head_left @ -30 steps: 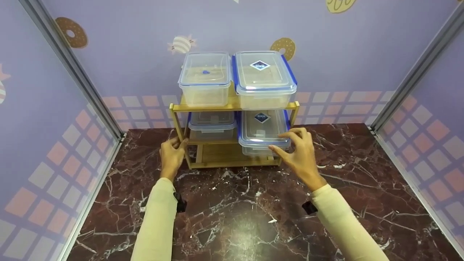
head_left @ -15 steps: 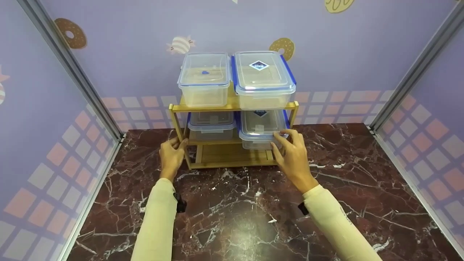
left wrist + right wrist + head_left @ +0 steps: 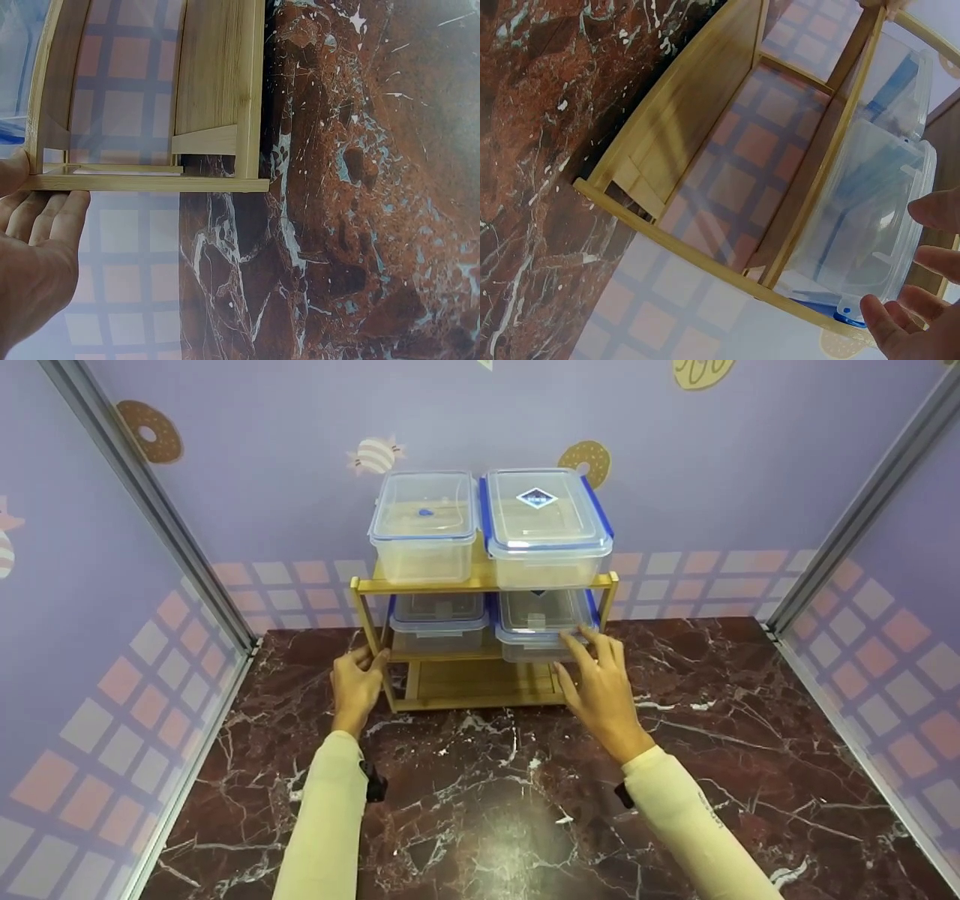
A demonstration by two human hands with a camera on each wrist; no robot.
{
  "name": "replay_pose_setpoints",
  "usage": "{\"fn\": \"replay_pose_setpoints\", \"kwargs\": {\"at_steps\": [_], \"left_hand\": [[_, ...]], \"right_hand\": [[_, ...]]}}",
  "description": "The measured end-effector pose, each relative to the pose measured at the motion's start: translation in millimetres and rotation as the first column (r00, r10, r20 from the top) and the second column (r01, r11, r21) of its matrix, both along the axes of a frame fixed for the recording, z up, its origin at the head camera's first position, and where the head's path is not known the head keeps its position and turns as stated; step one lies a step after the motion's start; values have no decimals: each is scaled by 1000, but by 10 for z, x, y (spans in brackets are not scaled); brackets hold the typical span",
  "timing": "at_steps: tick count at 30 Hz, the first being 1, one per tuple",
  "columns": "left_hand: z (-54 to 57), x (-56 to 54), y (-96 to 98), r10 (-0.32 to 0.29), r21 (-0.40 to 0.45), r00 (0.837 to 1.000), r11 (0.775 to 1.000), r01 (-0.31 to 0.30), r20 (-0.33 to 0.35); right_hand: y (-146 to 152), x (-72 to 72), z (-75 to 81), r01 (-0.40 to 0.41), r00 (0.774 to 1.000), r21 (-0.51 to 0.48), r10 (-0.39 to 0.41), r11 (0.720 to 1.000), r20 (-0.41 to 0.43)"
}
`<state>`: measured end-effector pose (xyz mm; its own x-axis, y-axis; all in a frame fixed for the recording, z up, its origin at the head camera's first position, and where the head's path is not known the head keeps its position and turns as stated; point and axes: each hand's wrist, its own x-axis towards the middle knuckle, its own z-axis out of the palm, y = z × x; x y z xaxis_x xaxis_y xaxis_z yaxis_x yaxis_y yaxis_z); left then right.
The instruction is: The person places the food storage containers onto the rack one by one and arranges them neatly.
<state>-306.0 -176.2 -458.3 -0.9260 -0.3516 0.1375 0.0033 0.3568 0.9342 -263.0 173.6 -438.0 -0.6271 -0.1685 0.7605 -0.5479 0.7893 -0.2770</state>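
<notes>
A wooden rack (image 3: 480, 705) bears clear lidded food containers. With thumb and fingers, my left hand (image 3: 355, 684) grips the rack's left front post, also seen in the left wrist view, where the hand (image 3: 41, 255) lies at the left edge. My right hand (image 3: 602, 694) has its fingers loosely extended at the front of the lower right container (image 3: 536, 622), which has blue clips. In the right wrist view these fingers (image 3: 937, 261) are by its lid edge and front wall; firm contact is hard to tell. The lower left container (image 3: 439, 622) stands beside it on the middle shelf.
On the top shelf stand two more containers, a left one (image 3: 424, 525) and a right one (image 3: 547, 525) with a diamond label. The rack's bottom shelf (image 3: 480, 681) is near the marble-patterned surface (image 3: 465, 810). A patterned wall (image 3: 300, 495) rises close behind.
The lower right container has slid back, deeper under the top shelf, with its label now mostly hidden. My right hand has moved forward and slightly left with it. The left hand stays on the post.
</notes>
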Motion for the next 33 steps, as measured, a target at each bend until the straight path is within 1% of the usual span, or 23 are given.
{"fn": "replay_pose_setpoints", "kwargs": {"at_steps": [3,8,14,16,21,26,30,33], "left_hand": [[-4,7,-8,0,-8,1000,1000,0,2],[16,6,-16,-9,3,1000,1000,9,-16],[16,15,1,-6,-14,1000,1000,6,6],[10,16,14,-6,-15,1000,1000,6,3],[6,6,32,-5,-10,1000,1000,4,-10],[15,-9,52,1,-26,1000,1000,-1,-3],[50,-1,62,6,-76,1000,997,-5,11],[83,25,48,23,-159,1000,987,-20,17]], "right_hand": [[-9,-1,-35,0,1000,10,0,1000,7],[-20,-22,-76,-14,1000,15,14,1000,22],[-7,-22,-128,-19,998,27,18,999,54],[3,-19,-140,-17,998,33,15,999,64],[22,-24,-151,-21,998,38,18,999,68],[45,-15,-149,-26,997,30,23,999,75],[54,7,-142,-31,995,6,31,999,95],[56,31,-123,-40,994,-2,40,999,104]]}}
